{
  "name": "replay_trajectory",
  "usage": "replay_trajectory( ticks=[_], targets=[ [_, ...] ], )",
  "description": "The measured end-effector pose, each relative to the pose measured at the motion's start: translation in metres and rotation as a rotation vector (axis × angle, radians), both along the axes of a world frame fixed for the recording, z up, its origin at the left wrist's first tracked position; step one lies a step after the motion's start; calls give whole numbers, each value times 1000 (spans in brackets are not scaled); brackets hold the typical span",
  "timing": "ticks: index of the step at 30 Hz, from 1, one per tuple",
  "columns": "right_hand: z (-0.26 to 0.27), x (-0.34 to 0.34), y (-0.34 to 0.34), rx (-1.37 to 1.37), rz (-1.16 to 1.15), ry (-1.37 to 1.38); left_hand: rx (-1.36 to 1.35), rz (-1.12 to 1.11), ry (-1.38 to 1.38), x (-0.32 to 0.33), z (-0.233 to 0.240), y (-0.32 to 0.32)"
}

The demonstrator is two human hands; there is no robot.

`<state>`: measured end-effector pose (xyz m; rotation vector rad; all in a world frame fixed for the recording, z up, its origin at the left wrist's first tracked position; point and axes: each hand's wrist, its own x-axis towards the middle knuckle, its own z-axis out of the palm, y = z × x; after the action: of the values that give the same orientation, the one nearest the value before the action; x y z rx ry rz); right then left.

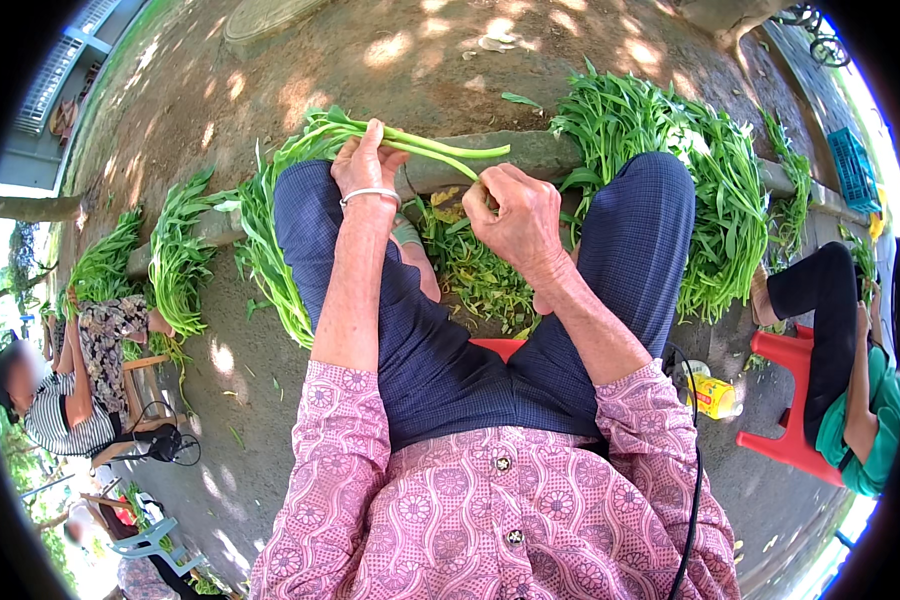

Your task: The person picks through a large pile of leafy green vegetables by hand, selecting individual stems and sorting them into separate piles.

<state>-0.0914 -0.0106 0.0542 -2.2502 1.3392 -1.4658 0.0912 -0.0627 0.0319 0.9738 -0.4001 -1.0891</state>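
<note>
My left hand, with a bangle at the wrist, is closed around a few green leafy vegetable stems in front of my left knee. Their leafy ends point left and the bare stalks point right. My right hand pinches the end of one lower stalk between thumb and fingers. A bunch of long-stemmed greens lies beside my left knee, and a large heap of the same greens lies beyond and beside my right knee. Loose green and yellowed leaves are piled on the ground between my feet.
A stone kerb runs across in front of me, with more bunches of greens along it. A bottle with a yellow label lies at my right. People sit at both sides, one on a red plastic stool. A teal crate stands far right.
</note>
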Motion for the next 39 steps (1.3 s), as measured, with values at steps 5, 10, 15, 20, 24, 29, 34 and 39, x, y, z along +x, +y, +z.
replay_trajectory(
  ticks=[5,10,15,20,24,29,34,39],
  targets=[
    [2,0,2,-38,23,-31,-18,-44,62,1,1,-1],
    [11,-14,0,76,87,-123,-13,-75,132,13,-1,-4],
    [14,-31,-4,443,185,45,-13,-112,201,16,-3,-4],
    [7,-29,-3,497,359,-177,4,-199,252,17,-3,-5],
    [17,-32,-5,851,457,-404,-2,-207,222,19,-2,-3],
    [21,-38,-9,991,445,-708,4,-215,129,21,0,-2],
    [17,-40,-11,1051,394,-680,-23,-221,-14,18,3,1],
    [10,-41,-11,1064,402,-363,-63,-248,-135,13,7,2]
  ],
)
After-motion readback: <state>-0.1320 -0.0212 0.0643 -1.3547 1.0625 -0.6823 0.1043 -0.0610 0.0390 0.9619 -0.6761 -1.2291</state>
